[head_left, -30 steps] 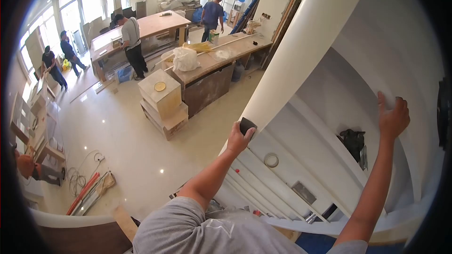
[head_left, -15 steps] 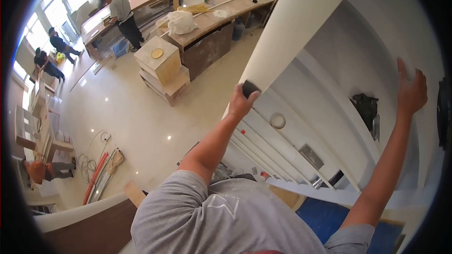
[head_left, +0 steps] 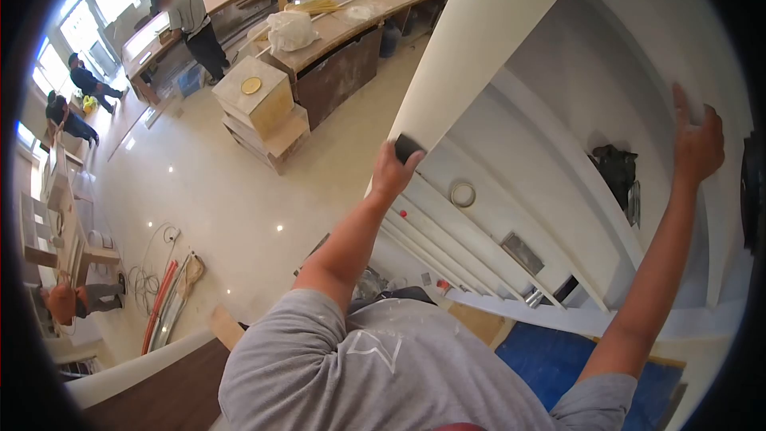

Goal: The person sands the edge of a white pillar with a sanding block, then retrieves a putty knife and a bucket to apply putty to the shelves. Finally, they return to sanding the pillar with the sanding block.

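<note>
While the person leans out high above the floor [head_left: 231,199], the left hand [head_left: 389,174] presses a dark block [head_left: 408,147] against the edge of the white column [head_left: 479,40]. The fingers are curled round the block's lower side and the thumb is tucked behind it. That grip probably keeps the block's flat face square on the painted surface.

The right hand [head_left: 696,144] is well apart from the left, spread on the curved white wall [head_left: 638,56]. Its fingers are stretched and close together, and the thumb lies alongside. It looks like a bracing hold for balance. Whether something thin lies under the palm I cannot tell, as the lens bends the picture there.

Between the two arms run white shelves [head_left: 511,152]. One roll of tape [head_left: 462,194] lies flat on a shelf just below the block, and one dark bag [head_left: 614,168] slumps on another shelf nearer the right hand. Both sit within reach.

Down on the floor stand one wooden crate [head_left: 255,104] and one long counter [head_left: 351,24] bearing a white sack [head_left: 291,30]. A tangle of cables [head_left: 148,279] lies further left. Three other people [head_left: 191,20] can be counted along the window side, all far from the person's own hands.
</note>
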Tool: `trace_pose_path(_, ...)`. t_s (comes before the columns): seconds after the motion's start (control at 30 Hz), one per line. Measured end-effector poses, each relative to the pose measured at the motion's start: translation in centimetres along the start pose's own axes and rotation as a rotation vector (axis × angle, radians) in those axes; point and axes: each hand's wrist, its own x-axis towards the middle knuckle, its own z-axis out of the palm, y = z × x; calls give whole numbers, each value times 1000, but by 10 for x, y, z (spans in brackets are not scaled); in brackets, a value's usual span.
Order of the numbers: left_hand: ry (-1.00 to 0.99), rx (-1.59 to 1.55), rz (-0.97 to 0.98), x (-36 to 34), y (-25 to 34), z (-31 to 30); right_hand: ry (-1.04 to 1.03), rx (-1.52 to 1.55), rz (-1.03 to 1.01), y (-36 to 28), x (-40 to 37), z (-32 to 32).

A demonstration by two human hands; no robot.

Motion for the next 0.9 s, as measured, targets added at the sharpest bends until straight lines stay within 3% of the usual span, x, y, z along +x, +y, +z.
trace_pose_path(0.07, -43, 43, -87, -18, -29, -1, 5, -8, -2, 0, 0, -1)
trace_pose_path(0.17, 34, 15, -16, -10, 11, -1, -17, -25, -6, -3, 0, -1)
trace_pose_path(0.27, 96, -1, 224, 7, 33, 2, -44, -3, -1, -1, 0, -1)
trace_pose_path(0.47, -7, -40, -40, -17, -25, 10, 4, -30, 24, -5, 1, -6)
trace_pose_path(0.57, 59, -60, 32, 2, 33, 0, -35, -25, 16, -4, -2, -6)
trace_pose_path(0.77, 63, -56, 67, 6, 10, 9, -27, 4, 36, -6, 2, -9)
trace_pose_path(0.9, 103, -52, 157, 12, 61, -4, -50, -1, 38, -9, 1, -12)
